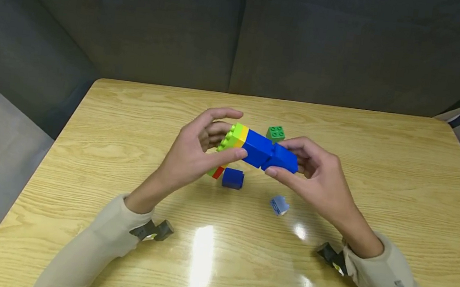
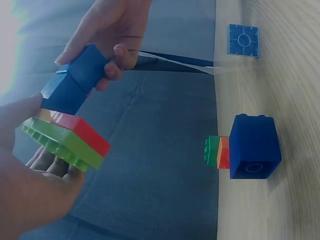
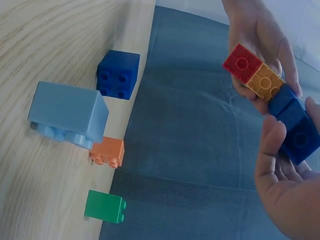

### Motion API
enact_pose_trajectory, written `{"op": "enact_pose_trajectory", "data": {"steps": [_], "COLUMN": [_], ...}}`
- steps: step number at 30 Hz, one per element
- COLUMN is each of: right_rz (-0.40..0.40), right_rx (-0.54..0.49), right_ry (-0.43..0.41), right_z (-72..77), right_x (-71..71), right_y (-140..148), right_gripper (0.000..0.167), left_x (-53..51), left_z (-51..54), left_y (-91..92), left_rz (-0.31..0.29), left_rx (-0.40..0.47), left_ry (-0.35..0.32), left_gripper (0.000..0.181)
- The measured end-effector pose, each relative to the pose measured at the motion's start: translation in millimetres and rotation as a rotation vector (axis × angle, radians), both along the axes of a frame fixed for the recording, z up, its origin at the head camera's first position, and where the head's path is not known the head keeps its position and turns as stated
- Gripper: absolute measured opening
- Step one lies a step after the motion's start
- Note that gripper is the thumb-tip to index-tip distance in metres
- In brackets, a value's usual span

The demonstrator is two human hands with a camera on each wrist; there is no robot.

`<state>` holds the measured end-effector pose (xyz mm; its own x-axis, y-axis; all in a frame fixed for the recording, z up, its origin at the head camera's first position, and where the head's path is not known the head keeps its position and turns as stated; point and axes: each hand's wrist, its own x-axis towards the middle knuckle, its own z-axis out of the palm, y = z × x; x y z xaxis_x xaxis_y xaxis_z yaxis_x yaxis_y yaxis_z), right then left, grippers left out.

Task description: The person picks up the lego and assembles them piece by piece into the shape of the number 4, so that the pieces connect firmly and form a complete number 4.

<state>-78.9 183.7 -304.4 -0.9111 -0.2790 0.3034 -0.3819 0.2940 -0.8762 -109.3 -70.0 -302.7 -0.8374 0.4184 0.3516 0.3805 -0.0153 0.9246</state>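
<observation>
Above the table, my left hand (image 1: 187, 155) holds a joined stack of toy building bricks, its thumb lying against a blue brick (image 1: 257, 148). This stack has a long lime-green brick (image 2: 65, 143) with studs along one side, a red brick (image 3: 242, 63) and a yellow brick (image 3: 265, 82). My right hand (image 1: 320, 181) pinches a second blue brick (image 1: 284, 159) between thumb and fingers. The two blue bricks meet end to end; only a thin seam shows between them, and I cannot tell whether they are fully pressed together.
Loose bricks lie on the wooden table (image 1: 130, 117): a green one (image 1: 275, 134) behind the hands, a dark blue one (image 1: 233, 179) and a light blue one (image 1: 279, 205) nearer me. An orange brick (image 3: 107, 152) shows in the wrist views. Dark panels (image 1: 162, 25) stand behind the table.
</observation>
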Motion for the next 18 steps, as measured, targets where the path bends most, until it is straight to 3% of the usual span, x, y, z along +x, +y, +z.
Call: {"op": "enact_pose_trajectory", "data": {"steps": [6,18], "right_rz": [-0.010,-0.012], "right_rx": [-0.010,0.021], "right_ry": [0.103,0.191], "right_z": [-1.1,2.2], "right_x": [-0.1,3.1], "right_y": [1.1,0.9], "right_gripper": [0.036,0.039], "left_x": [0.6,2.6], "left_z": [0.9,-1.2], "left_y": [-1.7,-1.8], "left_rz": [0.008,-0.004], "left_rx": [-0.045,-0.054], "left_ry": [0.003,0.066], "left_gripper": [0.046,0.044]}}
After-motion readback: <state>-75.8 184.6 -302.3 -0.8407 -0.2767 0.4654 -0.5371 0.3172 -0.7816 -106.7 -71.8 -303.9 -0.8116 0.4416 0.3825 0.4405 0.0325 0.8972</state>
